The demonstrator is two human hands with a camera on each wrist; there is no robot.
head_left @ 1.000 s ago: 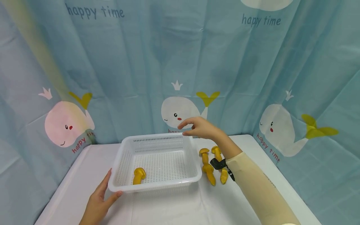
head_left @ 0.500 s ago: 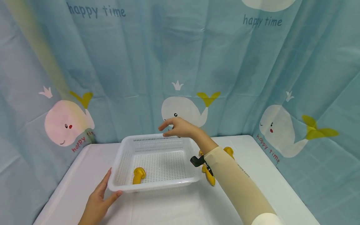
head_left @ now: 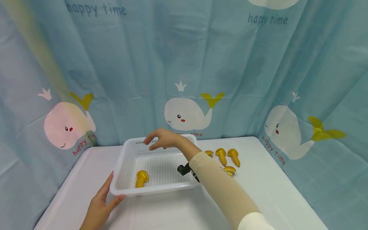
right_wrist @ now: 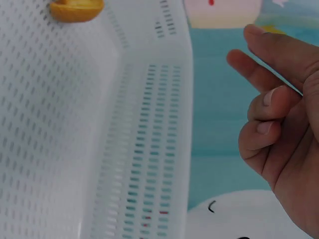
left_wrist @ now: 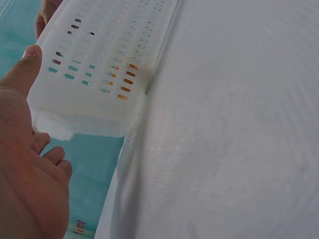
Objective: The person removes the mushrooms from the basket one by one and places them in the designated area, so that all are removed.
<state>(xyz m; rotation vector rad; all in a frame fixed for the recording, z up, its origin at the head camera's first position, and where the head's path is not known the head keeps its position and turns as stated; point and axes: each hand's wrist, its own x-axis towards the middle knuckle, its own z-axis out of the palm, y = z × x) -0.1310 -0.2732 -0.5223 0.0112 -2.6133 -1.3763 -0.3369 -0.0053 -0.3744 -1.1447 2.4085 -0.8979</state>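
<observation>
A white plastic basket (head_left: 156, 191) with slotted walls stands on the table. Inside, at its front left, lies one yellow mushroom (head_left: 141, 179). My left hand (head_left: 99, 207) holds the basket's front left corner, thumb at the front rim and a finger along the left side; in the left wrist view the thumb touches the rim. Above the back of the basket hovers my right hand (head_left: 164, 139), empty, with fingers loosely bent and thumb and forefinger apart. In the right wrist view that hand (right_wrist: 284, 114) appears beside the basket's wall, clear of it.
To the right of the basket, several more yellow mushrooms (head_left: 221, 156) lie on the white table (head_left: 287, 195), some partly covered by the right sleeve (head_left: 221, 185). A blue curtain (head_left: 138, 80) with printed whales hangs round the back and sides.
My right hand has moved left, from the basket's back right corner to over its back middle, and slightly lower at the end. The left hand and the basket have stayed in place.
</observation>
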